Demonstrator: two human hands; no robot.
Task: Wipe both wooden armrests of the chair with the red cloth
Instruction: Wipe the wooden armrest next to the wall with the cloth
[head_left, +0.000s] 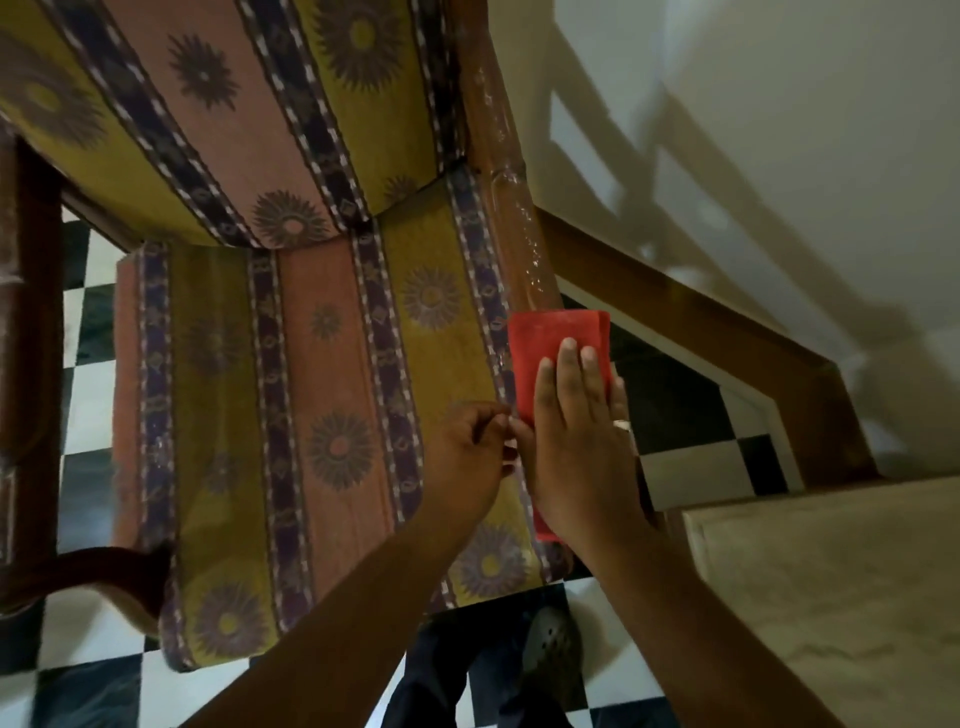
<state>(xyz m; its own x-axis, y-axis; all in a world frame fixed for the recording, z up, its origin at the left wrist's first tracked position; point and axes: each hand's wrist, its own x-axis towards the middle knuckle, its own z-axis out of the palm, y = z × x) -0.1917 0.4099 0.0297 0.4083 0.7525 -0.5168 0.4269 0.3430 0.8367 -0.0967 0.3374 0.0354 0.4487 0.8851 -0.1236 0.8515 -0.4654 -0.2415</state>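
Observation:
The folded red cloth (540, 343) lies along the front part of the chair's right wooden armrest (511, 208). My right hand (576, 441) presses flat on top of the cloth, fingers stretched forward. My left hand (467, 457) sits beside it over the seat edge, its fingertips pinching the cloth's left edge. The left wooden armrest (31, 322) runs down the left side of the view, dark and untouched by either hand. The armrest under the cloth is hidden.
The chair has a striped floral seat cushion (291, 415) and backrest (234, 104). A wooden frame (701, 322) and a beige surface (831, 582) stand close on the right. Black and white checkered floor (88, 675) lies below; my foot (550, 649) is near the seat front.

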